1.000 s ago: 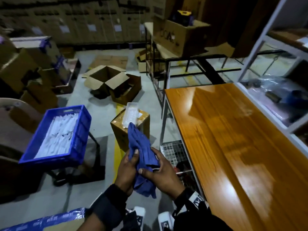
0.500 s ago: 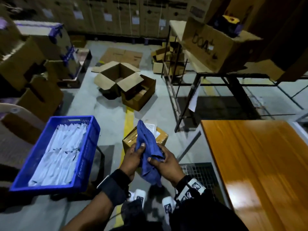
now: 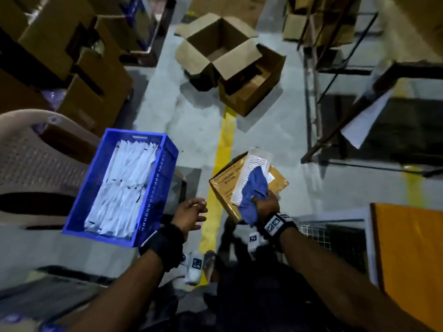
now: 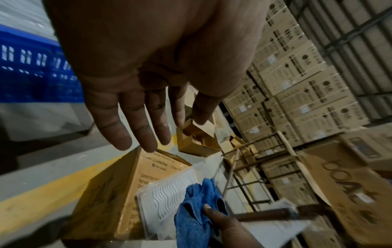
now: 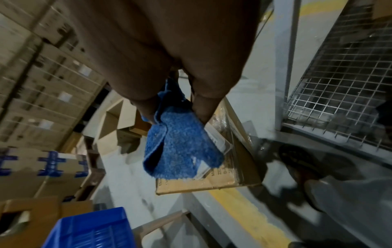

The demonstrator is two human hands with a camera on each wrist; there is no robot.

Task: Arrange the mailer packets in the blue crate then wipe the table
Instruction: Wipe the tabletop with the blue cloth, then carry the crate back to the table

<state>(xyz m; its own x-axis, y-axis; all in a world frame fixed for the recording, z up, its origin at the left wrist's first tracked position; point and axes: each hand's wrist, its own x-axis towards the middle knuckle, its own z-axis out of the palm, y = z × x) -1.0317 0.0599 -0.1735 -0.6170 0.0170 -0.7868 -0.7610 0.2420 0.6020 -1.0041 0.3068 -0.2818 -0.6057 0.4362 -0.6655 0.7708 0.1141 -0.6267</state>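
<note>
Left hand hangs empty at centre frame, fingers loosely spread (palm down); right hand, lower right of centre, clenches a cloth.

the cloth i grip is fuzzy blue terry, matt. under it, a ribbed white plastic tray on a brown cardboard box. blue crate is slotted plastic; mailer packets glossy white. orange table shiny wood.

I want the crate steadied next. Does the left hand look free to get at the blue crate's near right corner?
Probably yes. The left hand is empty with relaxed fingers, just beside the blue crate, and nothing shows between them. The right hand holds the blue cloth elsewhere.
</note>
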